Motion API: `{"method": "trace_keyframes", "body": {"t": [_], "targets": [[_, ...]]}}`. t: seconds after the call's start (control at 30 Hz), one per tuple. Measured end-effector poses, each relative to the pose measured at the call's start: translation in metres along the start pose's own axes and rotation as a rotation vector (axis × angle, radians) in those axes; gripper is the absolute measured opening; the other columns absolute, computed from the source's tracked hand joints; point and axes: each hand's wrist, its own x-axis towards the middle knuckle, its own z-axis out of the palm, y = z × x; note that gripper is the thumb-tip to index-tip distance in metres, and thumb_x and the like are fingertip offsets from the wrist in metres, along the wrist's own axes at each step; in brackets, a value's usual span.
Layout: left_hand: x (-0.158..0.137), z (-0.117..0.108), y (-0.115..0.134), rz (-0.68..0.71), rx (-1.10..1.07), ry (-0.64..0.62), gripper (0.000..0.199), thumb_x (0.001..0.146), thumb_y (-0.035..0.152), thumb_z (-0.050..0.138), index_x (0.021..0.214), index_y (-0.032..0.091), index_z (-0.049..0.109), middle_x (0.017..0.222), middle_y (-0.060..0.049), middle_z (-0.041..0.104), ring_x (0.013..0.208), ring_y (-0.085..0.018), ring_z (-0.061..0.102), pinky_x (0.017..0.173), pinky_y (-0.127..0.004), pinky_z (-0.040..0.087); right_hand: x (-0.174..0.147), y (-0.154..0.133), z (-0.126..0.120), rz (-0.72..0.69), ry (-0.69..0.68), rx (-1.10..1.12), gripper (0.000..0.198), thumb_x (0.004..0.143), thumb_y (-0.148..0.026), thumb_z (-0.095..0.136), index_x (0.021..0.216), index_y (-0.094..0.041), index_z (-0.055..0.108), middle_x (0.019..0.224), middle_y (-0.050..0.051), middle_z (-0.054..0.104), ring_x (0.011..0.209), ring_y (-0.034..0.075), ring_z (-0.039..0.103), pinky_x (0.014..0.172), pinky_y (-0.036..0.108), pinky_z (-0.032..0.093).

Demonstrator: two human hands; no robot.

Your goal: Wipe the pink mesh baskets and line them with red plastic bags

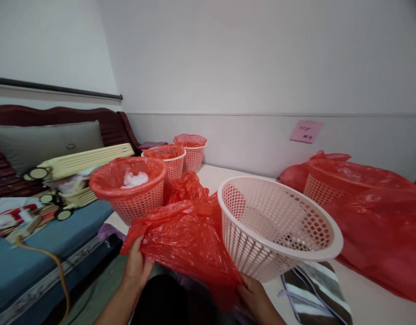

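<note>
You hold a red plastic bag (186, 237) stretched between both hands in the lower middle of the frame. Your left hand (136, 266) has its fingers closed on the bag's left edge, thumb uppermost. Your right hand (257, 298) grips the bag's lower right corner; its fingertips are partly hidden by the film, so their exact closure cannot be told, though the hand is on the bag. The bag is creased, and its upper part lies bunched towards the baskets behind.

Right of centre, just beside your right hand, an unlined pale basket (240, 246) stands on the table (380, 295), with a striped cloth (318, 289) lying at its foot, lower right. At centre left you have a red-lined basket (140, 205) with white material (134, 179) inside. Behind it, towards upper centre, stand a second lined basket (174, 169) and a third lined basket (194, 159). At the right edge, a further basket (319, 188) is largely covered by red film (373, 230). A pink note (306, 131) with handwriting is on the wall (255, 140) above it.

At the left of the frame, a cream suitcase (89, 155) lies on a blue bed (82, 225).
</note>
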Motion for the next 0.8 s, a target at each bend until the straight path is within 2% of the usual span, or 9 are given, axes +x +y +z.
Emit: {"method": "trace_keyframes", "body": {"t": [0.1, 0.23, 0.37, 0.47, 0.63, 0.8], "targets": [[-0.007, -0.003, 0.02, 0.062, 0.025, -0.007, 0.029, 0.09, 0.007, 0.043, 0.094, 0.016, 0.07, 0.084, -0.001, 0.077, 0.073, -0.013, 0.072, 0.073, -0.025, 0.06, 0.001, 0.003, 0.002, 0.005, 0.012, 0.019, 0.026, 0.069, -0.041, 0.041, 0.067, -0.02, 0.057, 0.069, 0.004, 0.062, 0.073, 0.021, 0.056, 0.068, 0.029, 0.043], [-0.017, -0.006, 0.039, 0.145, 0.069, -0.001, 0.032, 0.084, 0.0, 0.048, 0.102, 0.017, 0.07, 0.092, -0.002, 0.077, 0.081, -0.015, 0.072, 0.077, -0.026, 0.06, 0.003, 0.014, 0.011, 0.073, -0.011, 0.145, 0.029, 0.071, -0.047, 0.044, 0.071, -0.021, 0.055, 0.061, 0.0, 0.056, 0.056, 0.016, 0.048, 0.054, 0.026, 0.038], [-0.028, -0.003, 0.049, 0.182, 0.067, -0.004, 0.037, 0.081, -0.001, 0.052, 0.108, 0.019, 0.069, 0.101, -0.003, 0.076, 0.089, -0.016, 0.072, 0.081, -0.028, 0.059, 0.007, 0.018, 0.019, 0.088, -0.015, 0.221, 0.025, 0.071, -0.045, 0.045, 0.071, -0.022, 0.053, 0.058, -0.003, 0.052, 0.05, 0.013, 0.045, 0.051, 0.026, 0.036], [-0.032, 0.001, 0.056, 0.169, 0.036, 0.004, 0.038, 0.08, -0.002, 0.052, 0.107, 0.019, 0.07, 0.1, -0.003, 0.076, 0.087, -0.016, 0.072, 0.084, -0.029, 0.058, 0.009, 0.014, 0.02, 0.074, 0.035, 0.184, 0.023, 0.07, -0.043, 0.044, 0.07, -0.022, 0.054, 0.057, -0.002, 0.052, 0.051, 0.014, 0.047, 0.05, 0.026, 0.035], [-0.031, -0.001, 0.064, 0.086, -0.04, 0.0, 0.041, 0.084, 0.003, 0.042, 0.113, 0.015, 0.068, 0.095, -0.007, 0.077, 0.082, -0.019, 0.073, 0.09, -0.039, 0.056, 0.011, 0.01, 0.015, 0.03, 0.08, 0.213, 0.022, 0.074, -0.042, 0.043, 0.07, -0.022, 0.053, 0.055, -0.003, 0.052, 0.05, 0.014, 0.046, 0.051, 0.026, 0.034], [-0.028, -0.019, 0.062, -0.01, -0.103, 0.033, 0.047, 0.089, 0.01, 0.033, 0.13, 0.014, 0.057, 0.092, -0.01, 0.077, 0.079, -0.022, 0.074, 0.092, -0.046, 0.054, 0.011, 0.024, 0.02, 0.135, 0.034, 0.249, 0.02, 0.07, -0.044, 0.041, 0.07, -0.024, 0.046, 0.055, -0.003, 0.053, 0.046, 0.013, 0.046, 0.047, 0.026, 0.031]]}}
